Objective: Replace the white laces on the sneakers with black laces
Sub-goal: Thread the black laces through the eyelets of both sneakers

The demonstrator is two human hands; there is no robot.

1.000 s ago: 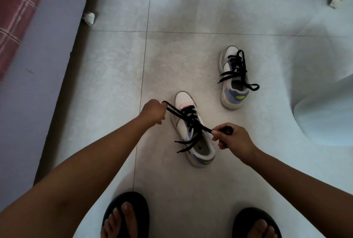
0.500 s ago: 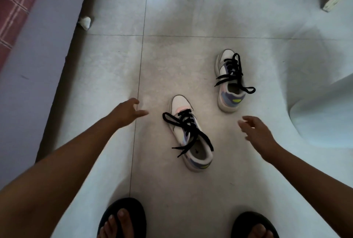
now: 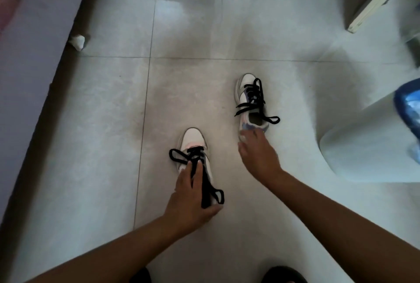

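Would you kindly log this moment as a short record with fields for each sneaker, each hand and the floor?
near sneaker: on the floor, black laces threaded, toe pointing away
far sneaker: on the floor, black laces threaded, ends loose
left hand: grips the near sneaker around its heel end
right hand: fingertips at the far sneaker's heel; grip unclear
floor: pale glossy tiles

Near sneaker (image 3: 195,144) under left hand (image 3: 189,199); far sneaker (image 3: 251,103) beyond right hand (image 3: 259,157).

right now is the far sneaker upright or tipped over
Upright. The far sneaker sits sole down on the floor, its opening and black laces facing up. The right hand reaches its heel.
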